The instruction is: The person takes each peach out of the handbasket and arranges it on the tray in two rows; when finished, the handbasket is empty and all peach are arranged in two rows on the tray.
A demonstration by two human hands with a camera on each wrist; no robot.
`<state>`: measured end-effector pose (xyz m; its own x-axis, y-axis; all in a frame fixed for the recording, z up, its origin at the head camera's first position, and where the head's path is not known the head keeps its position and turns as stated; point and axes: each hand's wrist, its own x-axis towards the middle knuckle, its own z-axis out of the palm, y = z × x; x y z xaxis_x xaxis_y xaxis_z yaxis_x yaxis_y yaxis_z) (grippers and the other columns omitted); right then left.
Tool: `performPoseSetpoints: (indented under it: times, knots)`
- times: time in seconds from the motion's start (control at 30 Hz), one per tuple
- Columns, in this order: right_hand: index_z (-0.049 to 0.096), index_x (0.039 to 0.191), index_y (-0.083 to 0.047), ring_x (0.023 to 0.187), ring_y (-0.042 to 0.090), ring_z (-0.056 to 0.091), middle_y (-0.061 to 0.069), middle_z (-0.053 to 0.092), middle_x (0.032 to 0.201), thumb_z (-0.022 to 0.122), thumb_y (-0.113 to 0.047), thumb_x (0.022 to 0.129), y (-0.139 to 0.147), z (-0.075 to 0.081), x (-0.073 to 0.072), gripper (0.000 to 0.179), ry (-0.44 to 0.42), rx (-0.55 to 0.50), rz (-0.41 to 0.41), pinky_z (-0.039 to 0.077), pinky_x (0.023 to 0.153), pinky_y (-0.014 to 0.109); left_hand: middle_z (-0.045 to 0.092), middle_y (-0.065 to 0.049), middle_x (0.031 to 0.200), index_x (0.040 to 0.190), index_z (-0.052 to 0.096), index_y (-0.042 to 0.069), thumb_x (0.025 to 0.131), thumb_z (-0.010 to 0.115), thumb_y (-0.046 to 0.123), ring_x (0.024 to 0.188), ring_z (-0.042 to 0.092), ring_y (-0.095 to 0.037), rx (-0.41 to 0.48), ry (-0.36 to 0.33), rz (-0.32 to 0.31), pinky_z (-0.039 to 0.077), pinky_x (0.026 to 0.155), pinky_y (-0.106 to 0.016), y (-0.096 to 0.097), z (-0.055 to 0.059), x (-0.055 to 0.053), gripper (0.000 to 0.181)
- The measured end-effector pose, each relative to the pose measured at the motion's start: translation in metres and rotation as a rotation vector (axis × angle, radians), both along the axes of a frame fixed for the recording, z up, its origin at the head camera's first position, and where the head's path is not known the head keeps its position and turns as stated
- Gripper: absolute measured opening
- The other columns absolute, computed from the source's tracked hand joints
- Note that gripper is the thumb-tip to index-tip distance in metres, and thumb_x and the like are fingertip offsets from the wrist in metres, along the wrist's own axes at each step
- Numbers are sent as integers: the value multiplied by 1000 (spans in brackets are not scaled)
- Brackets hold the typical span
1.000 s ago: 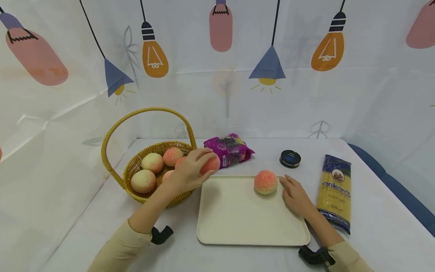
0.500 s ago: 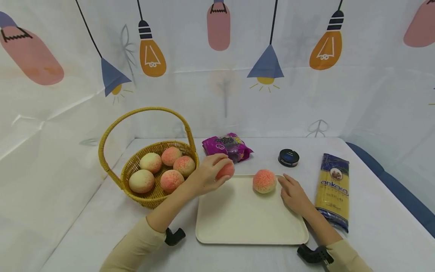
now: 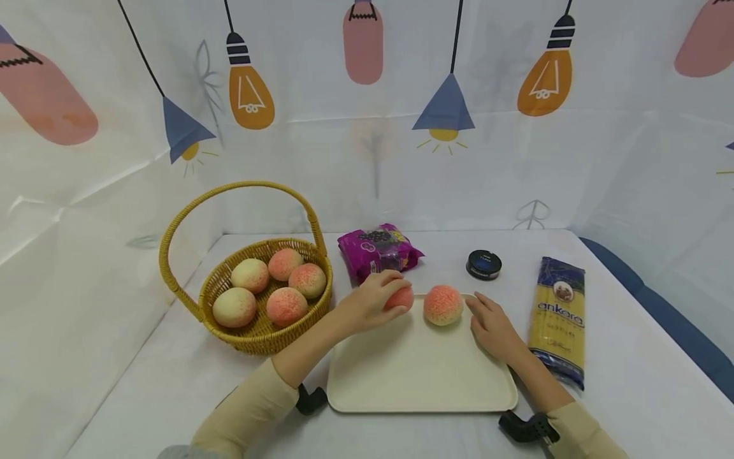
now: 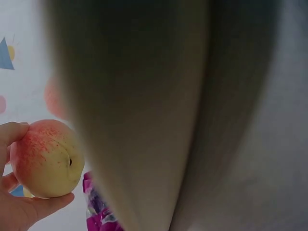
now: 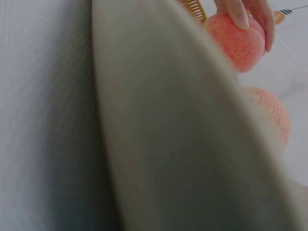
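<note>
In the head view my left hand [image 3: 373,303] holds a pink peach [image 3: 400,298] above the back left of the cream tray [image 3: 424,382]. Fingers and thumb grip its sides; the left wrist view shows this peach [image 4: 48,159] with its yellow side and stem dimple. A second peach [image 3: 443,305] sits at the tray's back edge, just right of the held one. My right hand [image 3: 494,328] rests on the tray's right rim, its fingers fairly straight and close to that second peach. Most of the right hand is out of the right wrist view, where the peach [image 5: 272,113] shows.
A wicker basket [image 3: 260,344] with a tall handle stands at left, with several peaches [image 3: 287,306] in it. Behind the tray lie a purple snack bag [image 3: 378,248] and a round black tin [image 3: 484,264]. A yellow and blue pasta packet [image 3: 559,322] lies at right.
My left hand has carried the peach rightward from the basket's edge to over the tray, near the second peach. My right hand has stayed on the tray's rim.
</note>
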<state>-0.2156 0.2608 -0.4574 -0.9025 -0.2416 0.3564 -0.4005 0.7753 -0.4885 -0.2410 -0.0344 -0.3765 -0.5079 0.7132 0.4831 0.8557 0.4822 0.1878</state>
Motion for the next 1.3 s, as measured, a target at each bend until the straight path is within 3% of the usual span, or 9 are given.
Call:
performPoseSetpoints:
  times: [0.27,0.4,0.63,0.87,0.97,1.07,1.17,1.3]
  knots:
    - [52,122,6,120,49,35,34,41,128,50,3,85,-1,2,0,37,31,8,7,27,97,59,53,-13,116,114,58,6,83,67,25,102,53,-22,12,7,-67,45,82,-30,8,-16,-10,38]
    - [52,122,5,121,48,35,34,41,128,50,3,85,-1,-1,0,37,21,2,9,26,97,59,51,-10,115,114,57,7,83,67,27,101,52,-21,8,-15,-53,45,84,-28,11,-24,-11,38]
    - [51,123,5,121,48,33,34,40,129,48,3,85,0,-1,0,38,10,3,10,26,97,60,49,-10,113,112,56,8,82,69,27,103,50,-21,3,-23,-55,44,87,-27,14,-27,-9,38]
    - [52,124,3,122,47,32,32,40,130,48,3,85,0,0,1,38,4,-7,10,25,97,60,48,-17,125,119,54,7,80,70,27,117,45,-28,-55,5,-86,38,97,-32,13,-25,-9,47]
    - [52,123,2,122,48,33,33,40,130,49,3,85,0,0,0,38,4,-4,10,26,97,60,43,-17,131,127,49,8,81,70,29,122,41,-29,-104,-5,-68,37,99,-33,10,-23,-9,55]
    - [52,123,3,122,48,33,33,40,129,49,3,85,0,0,0,38,8,-2,11,26,97,60,39,-16,137,134,42,10,81,69,30,125,37,-29,-154,-66,-7,37,98,-36,8,-20,-7,63]
    - [52,123,3,122,48,33,33,40,129,49,3,85,-1,0,0,38,8,-3,10,26,97,60,40,-16,135,135,42,12,80,71,30,123,39,-31,-202,-138,52,41,94,-39,6,-16,-4,65]
    - [52,123,3,121,48,33,33,40,130,48,3,85,0,0,1,38,4,-2,5,26,97,60,46,-15,127,133,45,12,77,73,31,113,47,-29,-249,-170,83,45,88,-37,5,-15,0,65]
